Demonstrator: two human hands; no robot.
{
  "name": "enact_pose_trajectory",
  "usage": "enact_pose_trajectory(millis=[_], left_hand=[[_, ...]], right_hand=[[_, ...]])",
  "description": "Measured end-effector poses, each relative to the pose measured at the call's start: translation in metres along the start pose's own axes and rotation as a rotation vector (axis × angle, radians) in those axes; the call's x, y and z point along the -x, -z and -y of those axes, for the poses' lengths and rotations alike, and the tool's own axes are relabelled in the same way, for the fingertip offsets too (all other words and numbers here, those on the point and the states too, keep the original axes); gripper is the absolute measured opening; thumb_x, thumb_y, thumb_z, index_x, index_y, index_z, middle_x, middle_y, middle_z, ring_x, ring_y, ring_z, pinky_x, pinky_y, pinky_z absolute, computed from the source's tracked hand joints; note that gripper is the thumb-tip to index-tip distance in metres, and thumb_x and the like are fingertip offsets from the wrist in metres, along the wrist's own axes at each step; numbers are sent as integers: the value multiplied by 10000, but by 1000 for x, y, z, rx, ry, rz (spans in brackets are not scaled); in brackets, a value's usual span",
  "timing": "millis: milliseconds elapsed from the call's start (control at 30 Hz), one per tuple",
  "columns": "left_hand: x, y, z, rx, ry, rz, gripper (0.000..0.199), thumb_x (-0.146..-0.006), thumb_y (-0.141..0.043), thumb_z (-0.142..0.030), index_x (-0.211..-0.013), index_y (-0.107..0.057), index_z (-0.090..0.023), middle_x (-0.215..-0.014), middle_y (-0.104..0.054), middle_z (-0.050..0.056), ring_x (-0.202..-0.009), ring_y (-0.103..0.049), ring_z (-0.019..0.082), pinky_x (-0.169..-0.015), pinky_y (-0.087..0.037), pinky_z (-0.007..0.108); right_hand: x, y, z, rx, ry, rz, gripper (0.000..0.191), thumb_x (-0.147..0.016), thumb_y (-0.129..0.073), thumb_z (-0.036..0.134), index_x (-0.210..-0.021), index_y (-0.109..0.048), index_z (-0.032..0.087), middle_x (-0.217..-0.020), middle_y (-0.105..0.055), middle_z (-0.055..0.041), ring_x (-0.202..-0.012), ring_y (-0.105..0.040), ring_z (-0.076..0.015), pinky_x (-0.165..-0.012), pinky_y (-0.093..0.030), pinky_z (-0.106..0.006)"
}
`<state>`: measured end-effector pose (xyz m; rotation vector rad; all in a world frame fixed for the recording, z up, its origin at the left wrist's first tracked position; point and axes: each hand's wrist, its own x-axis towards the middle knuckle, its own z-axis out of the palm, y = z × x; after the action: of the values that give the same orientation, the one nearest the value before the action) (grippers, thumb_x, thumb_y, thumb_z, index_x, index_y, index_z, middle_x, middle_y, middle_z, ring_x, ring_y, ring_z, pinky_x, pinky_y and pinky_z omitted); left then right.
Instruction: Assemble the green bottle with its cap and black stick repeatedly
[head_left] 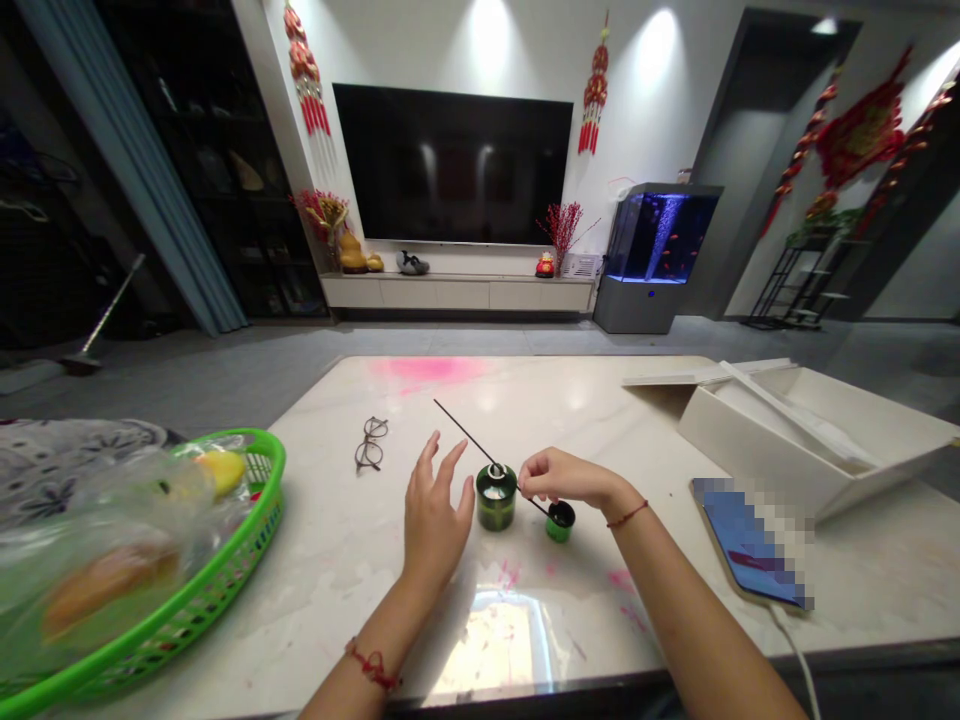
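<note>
A dark green glass jar (496, 502) with a pale ring at its mouth stands on the marble table. My left hand (436, 510) is just left of it, fingers raised and apart, holding nothing. One thin black stick (463, 432) slants up and left from the jar's mouth. On the jar's right, my right hand (559, 475) pinches a second thin black stick (537, 507), whose lower end reaches a small green cup (559, 522) with a dark inside. Whether the two sticks are one piece is hard to tell.
Eyeglasses (370, 445) lie left of my hands. A green basket (225, 585) with bagged food fills the left side. To the right are a phone (742, 545) with a white cable and an open white box (780, 455). Pink stains mark the table (337, 590).
</note>
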<state>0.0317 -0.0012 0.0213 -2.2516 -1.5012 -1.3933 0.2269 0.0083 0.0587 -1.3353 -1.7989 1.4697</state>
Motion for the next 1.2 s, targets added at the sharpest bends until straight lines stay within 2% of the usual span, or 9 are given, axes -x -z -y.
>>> enact_pose_trajectory(millis=[167, 300, 467, 667, 833, 1200], left_hand=[[-1, 3, -2, -136, -123, -41, 379, -811, -504, -201, -1190, -507, -221, -1368, -356, 144, -1227, -388, 284, -936, -391, 448], [-5, 5, 5, -202, -222, -21, 306, -821, -492, -199, -1115, -572, -233, -1333, -427, 128, -1230, -392, 279, -950, -370, 457], [-11, 7, 14, -236, -288, -1, 189, -822, -514, -264, -943, -657, -240, -1254, -530, 99, -1205, -430, 281, -967, -341, 470], [-15, 11, 18, -220, -304, 19, 171, -826, -518, -275, -900, -671, -266, -1148, -616, 58, -1144, -493, 264, -962, -336, 462], [-17, 13, 20, -231, -313, 15, 162, -825, -523, -278, -881, -674, -254, -1035, -668, 48, -1080, -539, 257, -947, -345, 445], [-17, 12, 25, -220, -269, 71, 175, -824, -512, -282, -867, -680, -261, -998, -674, 55, -1060, -544, 268, -925, -363, 458]], right_hand=[[2, 0, -2, 14, 2, 40, 36, -608, -524, 154, -604, -551, 132, -520, -470, 49, -474, -362, -43, -430, -255, -172], [2, 2, -5, 6, 4, 85, 47, -605, -537, 167, -607, -565, 128, -531, -479, 48, -490, -375, -47, -447, -256, -179], [2, 5, -10, 21, -8, 80, 52, -601, -543, 173, -596, -571, 129, -544, -492, 44, -489, -374, -49, -452, -256, -186], [5, 5, -8, -4, -11, 125, 54, -615, -535, 173, -617, -570, 132, -516, -466, 58, -464, -348, -43, -436, -244, -183], [6, 9, -8, -75, 21, 142, 77, -654, -543, 200, -665, -577, 132, -505, -461, 61, -455, -355, -43, -448, -281, -180], [8, 15, -11, -62, 27, 103, 156, -660, -625, 273, -698, -629, 122, -589, -536, 25, -514, -422, -55, -479, -316, -191]])
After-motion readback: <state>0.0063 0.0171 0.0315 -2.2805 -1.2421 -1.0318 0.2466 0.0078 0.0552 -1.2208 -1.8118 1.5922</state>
